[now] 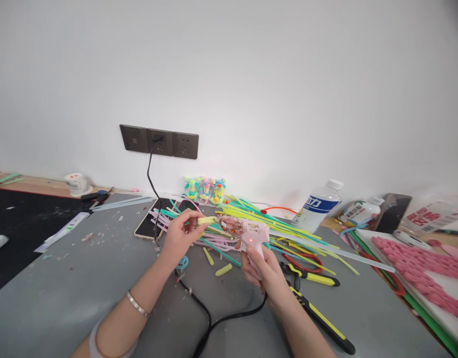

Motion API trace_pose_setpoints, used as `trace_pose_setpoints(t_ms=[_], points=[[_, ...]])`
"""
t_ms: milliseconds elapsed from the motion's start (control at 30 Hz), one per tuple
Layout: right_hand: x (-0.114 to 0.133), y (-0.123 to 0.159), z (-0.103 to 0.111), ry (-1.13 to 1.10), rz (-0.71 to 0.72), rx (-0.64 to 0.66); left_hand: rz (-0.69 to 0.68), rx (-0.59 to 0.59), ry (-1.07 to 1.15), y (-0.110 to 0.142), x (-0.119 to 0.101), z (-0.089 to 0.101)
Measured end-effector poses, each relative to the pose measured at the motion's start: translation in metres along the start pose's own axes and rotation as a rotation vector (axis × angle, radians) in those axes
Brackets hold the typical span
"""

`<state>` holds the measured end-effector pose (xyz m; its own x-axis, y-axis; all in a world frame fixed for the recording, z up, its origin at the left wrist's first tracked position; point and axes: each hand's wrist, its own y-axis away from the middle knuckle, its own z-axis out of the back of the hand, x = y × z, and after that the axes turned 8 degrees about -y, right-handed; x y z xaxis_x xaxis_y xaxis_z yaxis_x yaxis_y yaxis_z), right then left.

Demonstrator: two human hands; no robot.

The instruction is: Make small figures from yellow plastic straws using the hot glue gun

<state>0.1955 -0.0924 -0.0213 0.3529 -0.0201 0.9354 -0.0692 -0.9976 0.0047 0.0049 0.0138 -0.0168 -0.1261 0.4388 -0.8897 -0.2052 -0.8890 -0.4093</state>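
Observation:
My right hand [264, 268] is wrapped round the grip of a pink glue gun [255, 233], whose small orange light glows. Its nozzle end, crusted with brownish residue, points left. A long translucent glue stick [325, 247] sticks out of the gun's back. Between the fingertips of my left hand [181, 233] is a short pale yellow-green fuzzy piece [206, 220], its free end at the nozzle; whether they touch I cannot tell. Two similar yellow-green pieces [224, 270] lie on the grey mat below. Behind the gun spread many coloured pipe cleaners [247, 211].
Pliers with yellow-black handles [314, 278] lie right of my right hand. A black cord [210, 323] runs across the mat. Small figures [205, 190] stand by the wall, a white bottle [320, 206] to their right. A phone [146, 221] lies behind my left hand.

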Motion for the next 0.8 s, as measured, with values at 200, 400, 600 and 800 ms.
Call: trace_pose_setpoints(t_ms=[200,400,600,800], points=[[0.0011,-0.0006,0.0022,-0.012,0.004,-0.015,-0.015,-0.019,-0.018,-0.001,-0.0019,0.0017],[0.0013,0.0005,0.0017,-0.007,0.001,0.008,-0.034,-0.004,-0.034,0.0003,0.0018,-0.0002],[0.0023,0.0025,-0.0009,0.008,-0.028,0.044,-0.083,0.054,-0.087,0.0018,0.0039,-0.0004],[0.0018,0.0033,-0.0012,0.016,-0.027,0.05,-0.087,0.046,-0.088,0.0018,0.0048,-0.0001]])
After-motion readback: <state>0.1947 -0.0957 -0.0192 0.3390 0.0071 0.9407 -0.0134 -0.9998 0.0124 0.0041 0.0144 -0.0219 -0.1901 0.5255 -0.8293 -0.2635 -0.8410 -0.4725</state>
